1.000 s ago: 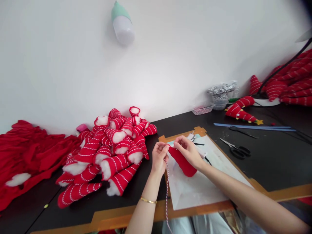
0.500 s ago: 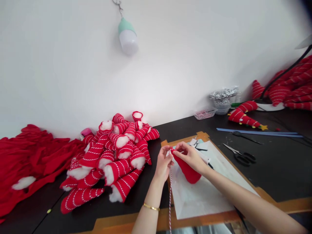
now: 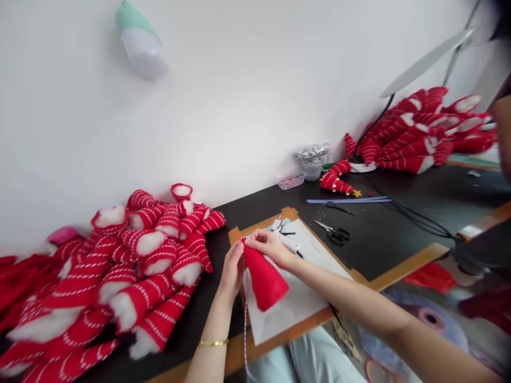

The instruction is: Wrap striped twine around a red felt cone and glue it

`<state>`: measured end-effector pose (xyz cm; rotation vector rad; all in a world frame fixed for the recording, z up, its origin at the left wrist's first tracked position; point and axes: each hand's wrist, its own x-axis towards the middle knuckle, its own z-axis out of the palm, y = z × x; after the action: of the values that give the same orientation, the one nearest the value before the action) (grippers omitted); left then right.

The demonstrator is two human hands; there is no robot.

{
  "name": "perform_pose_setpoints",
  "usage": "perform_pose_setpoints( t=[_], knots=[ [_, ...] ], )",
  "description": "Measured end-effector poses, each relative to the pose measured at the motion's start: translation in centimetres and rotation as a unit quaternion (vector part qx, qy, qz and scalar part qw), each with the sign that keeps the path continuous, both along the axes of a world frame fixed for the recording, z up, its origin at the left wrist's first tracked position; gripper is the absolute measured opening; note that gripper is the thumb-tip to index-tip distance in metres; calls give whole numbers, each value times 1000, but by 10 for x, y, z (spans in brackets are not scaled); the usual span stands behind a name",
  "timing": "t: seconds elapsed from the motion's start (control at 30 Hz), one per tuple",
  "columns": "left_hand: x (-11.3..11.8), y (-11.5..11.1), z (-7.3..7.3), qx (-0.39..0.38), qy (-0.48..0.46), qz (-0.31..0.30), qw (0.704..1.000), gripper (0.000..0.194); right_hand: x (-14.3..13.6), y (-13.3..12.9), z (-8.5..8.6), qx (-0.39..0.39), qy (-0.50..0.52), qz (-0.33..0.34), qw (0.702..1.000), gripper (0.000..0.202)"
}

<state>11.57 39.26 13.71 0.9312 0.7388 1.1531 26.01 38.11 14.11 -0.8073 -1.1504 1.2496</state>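
From the head camera we saw our left hand [image 3: 232, 266] and right hand [image 3: 271, 248] meeting at the tip of a plain red cone [image 3: 264, 276], which hung over the white sheet [image 3: 297, 303] near the table's front edge; the left fingers were pinched together on a red-and-white twine [image 3: 245, 324] at the cone's point, the right fingers closed on the tip itself, the twine trailing down toward our lap; we judged the step to be the start of wrapping twine around the cone, and the next move to call for steady tension while the cone was turned; the sheet lay on a brown board [image 3: 403, 263] atop a black table [image 3: 383, 234]; to the left lay a heap of striped stuffed cones [image 3: 131, 276]; farther right were scissors [image 3: 334, 232], a blue strip [image 3: 347, 200], a small tray [image 3: 290, 182], a finished cone with a star [image 3: 339, 185] and another striped pile [image 3: 419, 133] under a lamp [image 3: 427, 61]; a white wall [image 3: 255, 90] stood behind, a bulb [image 3: 141, 40] hanging before it.
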Motion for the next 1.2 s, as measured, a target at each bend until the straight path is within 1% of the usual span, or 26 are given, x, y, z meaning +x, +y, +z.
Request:
perform_pose_setpoints(
  t=[0.13, 0.3, 0.37, 0.43, 0.47, 0.53, 0.57, 0.63, 0.7, 0.77, 0.83, 0.87, 0.93, 0.97, 1.03, 1.1, 1.2],
  knots=[
    [-1, -1, -3, -21, -8, 14, 1000, 37, 3, -3, -3, 5, -23, 8, 1000, 49],
    [-2, 2, -5, -29, -9, 25, 999, 34, 3, 1, -9, 13, -53, 9, 998, 47],
    [-2, 4, -5, -36, -19, 29, 999, 35, 5, 8, -9, 9, -64, -17, 998, 46],
    [-2, 7, -4, -46, -28, 35, 998, 35, 15, 18, -7, 4, -82, -68, 994, 42],
    [-2, 8, -4, -52, -29, 37, 998, 36, 25, 22, -5, 0, -95, -98, 991, 38],
    [-3, 10, -3, -61, -29, 35, 997, 38, 53, 28, -2, -14, -134, -152, 979, 29],
    [-3, 11, -3, -64, -28, 35, 997, 39, 71, 28, 0, -23, -160, -175, 971, 26],
    [-4, 11, -2, -68, -29, 36, 997, 41, 112, 20, 0, -41, -225, -221, 948, 23],
    [-4, 11, -1, -70, -33, 40, 996, 41, 155, 2, -2, -57, -302, -279, 910, 17],
    [-4, 11, 0, -72, -40, 45, 996, 41, 190, -20, -7, -68, -375, -331, 863, 15],
    [-4, 10, 1, -78, -47, 49, 995, 41, 211, -41, -13, -74, -437, -353, 824, 18],
    [-4, 10, 2, -81, -50, 50, 994, 41, 214, -49, -16, -74, -463, -351, 811, 20],
    [-5, 9, 2, -84, -57, 54, 993, 40, 206, -58, -23, -62, -507, -323, 797, 23],
    [-5, 8, 2, -82, -61, 58, 993, 40, 195, -59, -26, -51, -526, -300, 794, 23],
    [-4, 7, 2, -72, -70, 67, 993, 39, 166, -55, -31, -24, -556, -249, 792, 24],
    [-4, 6, 0, -58, -78, 74, 992, 40, 131, -43, -35, 4, -581, -206, 787, 28],
    [-6, 7, -2, -39, -91, 88, 991, 42, 88, -16, -38, 18, -614, -170, 770, 49]
  ],
)
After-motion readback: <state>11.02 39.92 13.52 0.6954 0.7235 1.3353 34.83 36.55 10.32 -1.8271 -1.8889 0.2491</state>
